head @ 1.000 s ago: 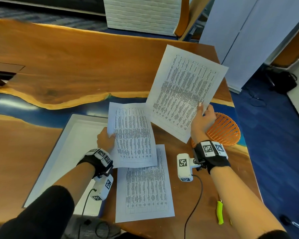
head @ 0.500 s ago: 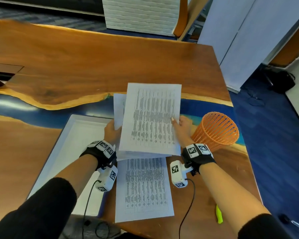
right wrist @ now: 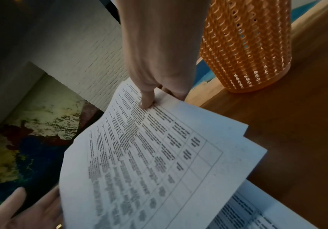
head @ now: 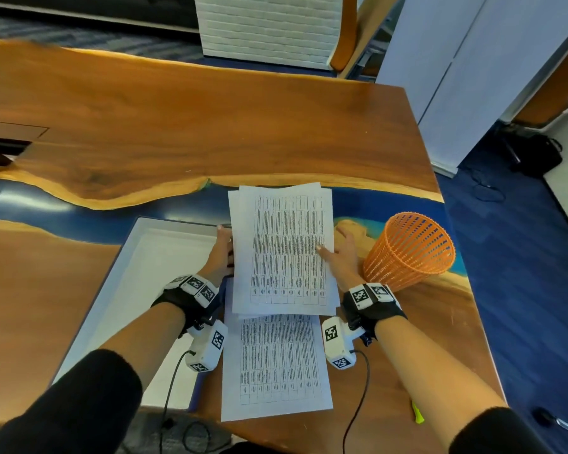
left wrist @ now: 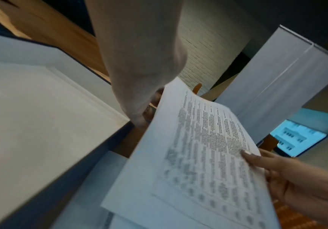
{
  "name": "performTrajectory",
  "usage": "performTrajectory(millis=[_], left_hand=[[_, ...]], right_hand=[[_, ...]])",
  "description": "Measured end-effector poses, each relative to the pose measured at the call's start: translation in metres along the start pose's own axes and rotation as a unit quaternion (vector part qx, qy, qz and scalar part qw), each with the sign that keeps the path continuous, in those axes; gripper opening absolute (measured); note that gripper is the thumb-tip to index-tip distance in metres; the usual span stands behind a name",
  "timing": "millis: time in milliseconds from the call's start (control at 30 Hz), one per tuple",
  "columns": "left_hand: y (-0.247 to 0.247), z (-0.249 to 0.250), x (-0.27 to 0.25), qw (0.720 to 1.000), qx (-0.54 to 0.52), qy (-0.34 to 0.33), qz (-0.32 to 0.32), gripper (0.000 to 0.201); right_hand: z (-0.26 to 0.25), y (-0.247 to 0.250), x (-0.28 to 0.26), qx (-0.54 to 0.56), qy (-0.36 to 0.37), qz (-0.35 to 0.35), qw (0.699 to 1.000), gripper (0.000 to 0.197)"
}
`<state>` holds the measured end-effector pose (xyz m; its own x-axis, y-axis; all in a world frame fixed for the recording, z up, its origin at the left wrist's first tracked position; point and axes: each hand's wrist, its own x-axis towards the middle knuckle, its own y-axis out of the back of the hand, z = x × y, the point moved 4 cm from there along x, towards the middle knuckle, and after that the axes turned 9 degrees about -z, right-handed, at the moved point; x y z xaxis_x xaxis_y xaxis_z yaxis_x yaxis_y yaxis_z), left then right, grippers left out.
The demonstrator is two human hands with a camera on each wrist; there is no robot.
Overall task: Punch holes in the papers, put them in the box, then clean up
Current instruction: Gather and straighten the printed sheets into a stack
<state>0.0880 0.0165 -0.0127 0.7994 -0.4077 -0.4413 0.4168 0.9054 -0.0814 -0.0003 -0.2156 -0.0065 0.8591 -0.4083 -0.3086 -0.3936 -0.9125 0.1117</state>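
Papers (head: 284,247): a small sheaf of printed sheets, table text facing up, being held between both hands above the wooden table (head: 177,126). The edges are not lining up; at least two sheets are showing fanned at the near corner in the right wrist view.

Left hand (head: 219,253): gripping the sheaf's left edge, fingers curling under the sheets. In the left wrist view the fingertips are hiding behind the paper, so how many are touching cannot be told.

Right hand (head: 340,253): pinching the sheaf's right edge, thumb (right wrist: 147,99) pressing down on the printed face, the other fingers lying beneath.

Loose sheet (head: 276,365): one further printed page lying flat on the table nearer the person, its far end passing under the held sheaf.

Box (head: 138,290): a shallow white tray with a dark outer edge, sitting on the table just left of the papers; the left hand is hovering at its right rim.

Orange basket (head: 410,250): a slotted plastic bin standing upright on the table just right of the right hand, not touching it.

Yellow-green object (head: 417,412): a small item lying near the table's near right edge, too small to identify.

Wrist cameras (head: 207,348): white units strapped under both wrists, cables trailing toward the person.
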Motion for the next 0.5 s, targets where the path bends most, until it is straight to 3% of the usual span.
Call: performTrajectory(millis=[100, 200, 333, 500], left_hand=[[-0.008, 0.007, -0.005, 0.995, 0.051, -0.086, -0.002, 0.025], [-0.011, 0.004, -0.005, 0.976, 0.097, -0.190, 0.049, 0.028], [-0.022, 0.008, -0.018, 0.943, 0.134, -0.277, 0.127, 0.026], [-0.025, 0.001, -0.021, 0.944, 0.127, -0.293, 0.088, 0.033]], right_hand=[[-0.004, -0.004, -0.001, -0.026, 0.040, 0.021, 0.999, 0.042], [-0.013, -0.010, -0.007, -0.041, 0.098, 0.065, 0.992, 0.025], [-0.018, -0.018, -0.018, -0.027, 0.154, 0.091, 0.983, 0.028], [-0.006, -0.017, -0.026, -0.013, 0.137, 0.094, 0.986, 0.042]])
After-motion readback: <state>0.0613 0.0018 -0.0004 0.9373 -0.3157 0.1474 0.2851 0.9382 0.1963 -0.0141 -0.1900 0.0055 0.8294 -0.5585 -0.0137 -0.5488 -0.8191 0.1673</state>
